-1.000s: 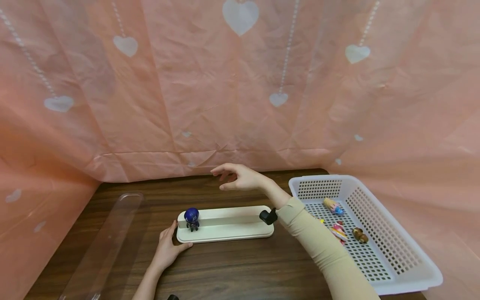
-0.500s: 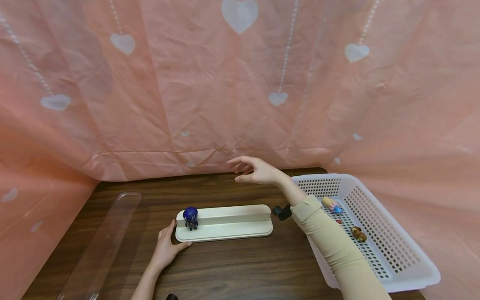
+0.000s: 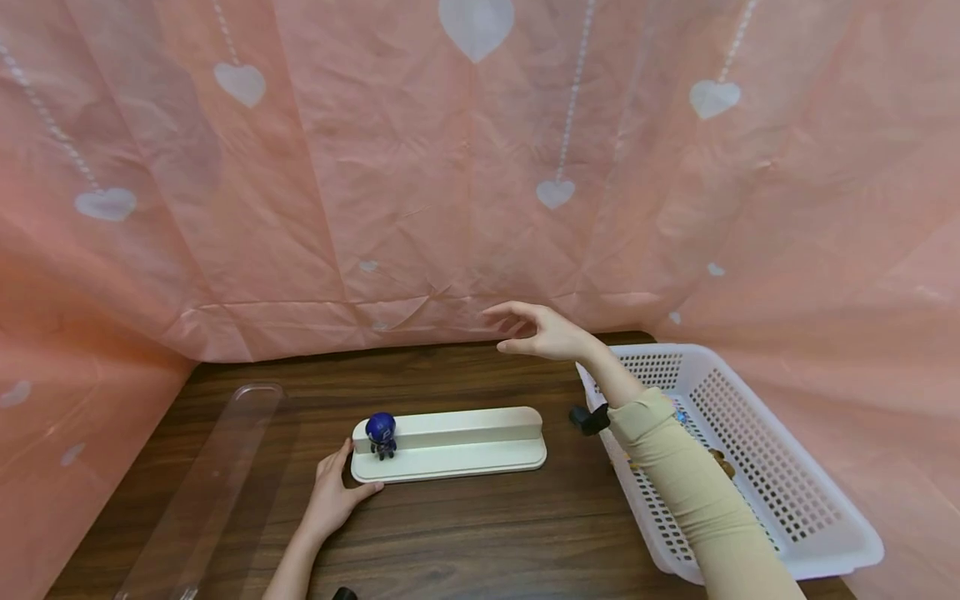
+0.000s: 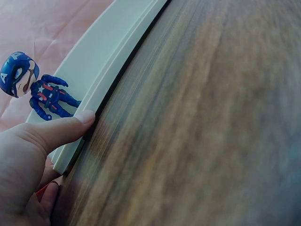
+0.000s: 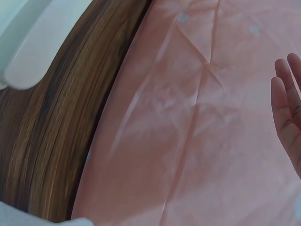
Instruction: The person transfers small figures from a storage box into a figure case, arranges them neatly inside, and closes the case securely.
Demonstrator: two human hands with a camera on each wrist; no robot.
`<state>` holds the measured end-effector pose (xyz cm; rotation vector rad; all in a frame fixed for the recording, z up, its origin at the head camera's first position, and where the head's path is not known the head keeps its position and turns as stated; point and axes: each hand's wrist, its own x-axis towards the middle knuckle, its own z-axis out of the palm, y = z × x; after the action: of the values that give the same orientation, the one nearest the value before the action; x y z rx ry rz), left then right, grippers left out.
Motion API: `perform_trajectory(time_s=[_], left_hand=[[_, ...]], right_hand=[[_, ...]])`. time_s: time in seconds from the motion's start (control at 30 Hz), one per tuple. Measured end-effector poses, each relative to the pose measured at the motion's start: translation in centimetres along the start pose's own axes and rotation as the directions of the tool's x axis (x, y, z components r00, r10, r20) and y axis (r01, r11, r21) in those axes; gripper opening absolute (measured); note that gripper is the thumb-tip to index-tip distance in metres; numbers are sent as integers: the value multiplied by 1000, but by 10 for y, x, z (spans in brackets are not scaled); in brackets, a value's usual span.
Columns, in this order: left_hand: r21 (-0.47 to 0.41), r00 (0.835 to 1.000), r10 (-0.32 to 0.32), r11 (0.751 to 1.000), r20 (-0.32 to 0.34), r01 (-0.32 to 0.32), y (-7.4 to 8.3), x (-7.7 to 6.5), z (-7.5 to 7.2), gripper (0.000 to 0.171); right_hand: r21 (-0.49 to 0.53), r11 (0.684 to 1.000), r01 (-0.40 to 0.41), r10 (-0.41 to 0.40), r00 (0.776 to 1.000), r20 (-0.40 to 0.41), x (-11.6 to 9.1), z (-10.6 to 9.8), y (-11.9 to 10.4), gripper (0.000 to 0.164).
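A small blue-helmeted figurine (image 3: 381,435) stands at the left end of a cream two-step display stand (image 3: 465,457). My left hand (image 3: 331,493) grips that end of the stand. In the left wrist view, its thumb (image 4: 70,129) presses the front edge beside the figurine's (image 4: 49,94) feet, while the other fingers go round the end, partly hidden. Over the back of the table, between stand and basket, my right hand (image 3: 547,333) hangs in the air, fingers loosely bent and holding nothing. The right wrist view catches its fingers (image 5: 284,101) at the right edge.
A white perforated basket (image 3: 832,517) stands at the right, its small toys mostly hidden by my right sleeve (image 3: 697,492). A long clear plastic cover (image 3: 202,492) lies at the left. Pink curtain (image 3: 420,208) encloses the back and sides of the wooden table (image 3: 480,542).
My right hand has moved right and slightly back, from behind the stand toward the basket, its sleeve now covering more of the toys. The left hand, stand and figurine have stayed in place.
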<state>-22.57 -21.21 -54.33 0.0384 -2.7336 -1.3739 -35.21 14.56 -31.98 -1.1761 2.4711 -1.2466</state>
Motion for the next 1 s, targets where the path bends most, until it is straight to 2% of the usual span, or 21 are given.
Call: perform_trajectory(time_s=[0.23,0.63,1.0], left_hand=[[3,1000,-7,1000,7,7,3,-3,-2,102],[0,1000,3,1000,0,-3,0,-3,0,102],[3,1000,-10,1000,6,10,1,-6,-1,102]], right_hand=[[-30,999,-41,40,999,-32,-18,-11,7,51],[-79,995,-66,61,996,-66,-47,-27,15,47],[-83,991,-106,97,990,-101,-79,-43,26,44]])
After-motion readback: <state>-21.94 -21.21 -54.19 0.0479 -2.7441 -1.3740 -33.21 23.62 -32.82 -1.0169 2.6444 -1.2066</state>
